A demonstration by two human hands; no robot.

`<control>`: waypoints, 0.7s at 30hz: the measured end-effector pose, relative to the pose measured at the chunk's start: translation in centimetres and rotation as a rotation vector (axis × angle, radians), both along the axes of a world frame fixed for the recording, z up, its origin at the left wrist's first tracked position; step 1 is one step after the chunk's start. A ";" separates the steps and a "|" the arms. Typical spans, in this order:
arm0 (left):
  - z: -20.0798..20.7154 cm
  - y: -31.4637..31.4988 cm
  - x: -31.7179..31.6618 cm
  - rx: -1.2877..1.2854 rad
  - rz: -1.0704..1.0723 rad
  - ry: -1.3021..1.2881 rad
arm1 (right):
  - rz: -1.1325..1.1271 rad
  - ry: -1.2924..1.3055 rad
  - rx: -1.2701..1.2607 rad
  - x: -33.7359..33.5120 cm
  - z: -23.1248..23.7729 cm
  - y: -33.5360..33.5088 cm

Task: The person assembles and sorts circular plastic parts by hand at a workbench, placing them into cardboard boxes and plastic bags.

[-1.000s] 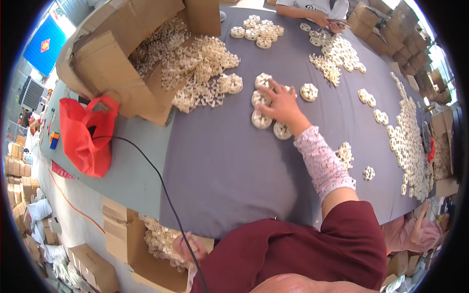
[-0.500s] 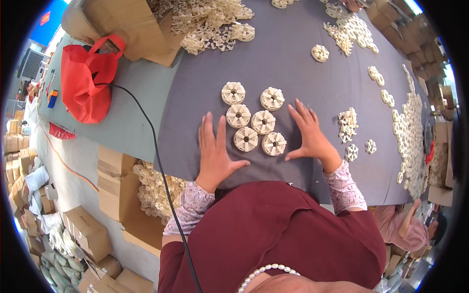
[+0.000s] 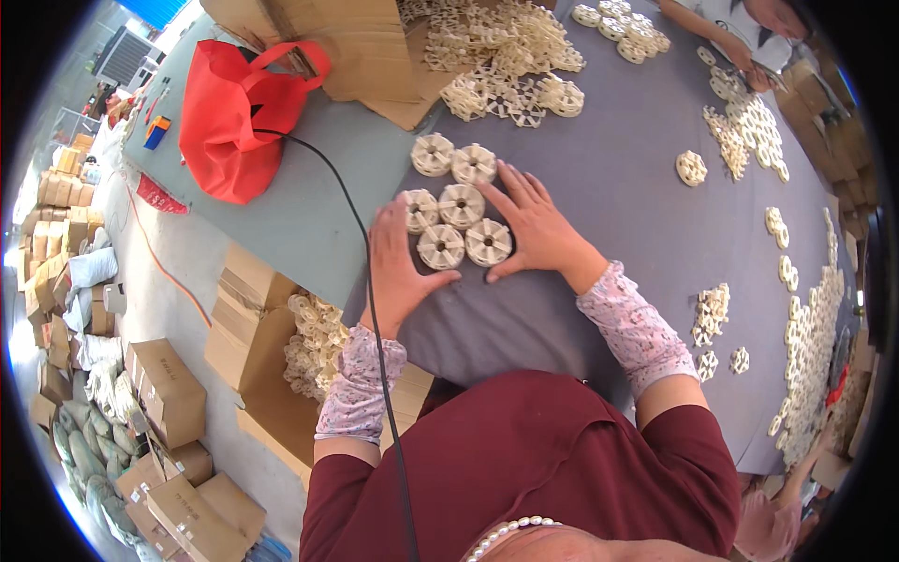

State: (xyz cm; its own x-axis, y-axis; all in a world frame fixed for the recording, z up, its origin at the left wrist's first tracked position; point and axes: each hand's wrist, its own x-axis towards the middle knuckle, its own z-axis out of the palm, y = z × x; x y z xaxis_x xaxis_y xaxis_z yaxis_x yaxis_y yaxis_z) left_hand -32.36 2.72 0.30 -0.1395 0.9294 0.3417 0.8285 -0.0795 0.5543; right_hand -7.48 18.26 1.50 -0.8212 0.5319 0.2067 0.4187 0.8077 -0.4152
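Several round, spoked, cream plastic discs [image 3: 452, 199], apparently stacked in short piles, sit in a tight cluster on the grey cloth. My left hand [image 3: 394, 272] lies along the cluster's left side, fingers straight and touching the left pile, thumb stretched out below the nearest piles. On the other side, my right hand [image 3: 541, 223] rests against the right-hand piles with its fingers extended and its thumb near the front right pile. The left fingertips partly cover one pile. Both hands are open, with the piles between them.
A red cloth bag [image 3: 225, 140] and a cardboard sheet [image 3: 356, 56] lie beyond the cluster, near a heap of cream parts [image 3: 506, 42]. More discs [image 3: 810, 347] spread along the right. A black cable [image 3: 361, 225] crosses my left side. Another person's hands [image 3: 749, 70] work far right.
Both hands have closed in on the piles from either side. The piles have shifted left and sit closer together. The whole view has swung, so the surroundings appear displaced.
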 end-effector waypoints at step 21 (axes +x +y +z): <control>-2.3 2.8 -15.6 0.210 0.438 0.067 | -0.020 0.505 0.080 -14.7 -0.2 4.2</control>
